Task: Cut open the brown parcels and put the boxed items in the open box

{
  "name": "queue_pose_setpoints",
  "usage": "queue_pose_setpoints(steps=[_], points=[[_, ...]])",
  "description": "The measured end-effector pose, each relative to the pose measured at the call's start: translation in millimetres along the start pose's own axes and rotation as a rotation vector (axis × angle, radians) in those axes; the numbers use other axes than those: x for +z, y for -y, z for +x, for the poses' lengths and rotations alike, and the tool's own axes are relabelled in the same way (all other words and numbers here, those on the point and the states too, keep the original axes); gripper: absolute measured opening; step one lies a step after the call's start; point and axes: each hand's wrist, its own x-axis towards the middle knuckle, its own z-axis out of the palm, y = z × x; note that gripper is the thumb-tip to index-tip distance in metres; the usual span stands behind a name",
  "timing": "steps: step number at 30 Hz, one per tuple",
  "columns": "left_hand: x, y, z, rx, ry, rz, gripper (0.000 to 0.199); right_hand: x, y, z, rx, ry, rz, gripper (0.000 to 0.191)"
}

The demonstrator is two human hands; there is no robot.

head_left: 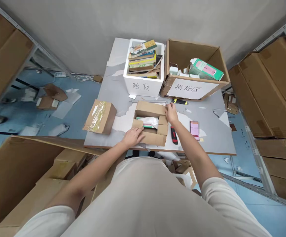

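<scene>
An opened cardboard box [154,139] lies in front of me with its flaps folded outward. Inside it rests a green-edged item [150,126], partly covered by white plastic wrapping [151,121]. My left hand [133,136] lies on the flap at the box's near left corner, fingers stretched out. At the far right corner, my right hand [172,113] has its fingers bent around the flap. Close to the box on its right is a red and black box cutter [174,135]. A yellow and black utility knife [179,101] lies beyond my right hand.
A taped carton [100,117] sits left on the table [222,141]. Behind stand a white foam box [143,87] of books and a large carton [166,67] holding a green box [205,69]. A phone [194,130] lies right. Stacked cartons [263,98] flank the table.
</scene>
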Motion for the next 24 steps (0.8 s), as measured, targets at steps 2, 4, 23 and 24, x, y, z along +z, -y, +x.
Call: queue_pose_setpoints(steps=[2, 4, 23, 24], points=[[-12.1, -1, 20, -0.055, 0.023, 0.053, 0.043, -1, 8, -10, -0.175, 0.021, -0.174, 0.033], [-20.4, 1, 40, -0.014, 0.041, 0.122, 0.047, -5, 15, -21, -0.416, 0.133, -0.289, 0.032], [-49.8, 39, -1, -0.024, -0.049, 0.315, 0.072, -60, 16, -70, -0.527, 0.336, -0.176, 0.047], [-44.1, 41, -6, -0.048, -0.050, 0.292, 0.077, -62, 6, -75, -0.505, 0.313, -0.142, 0.049]])
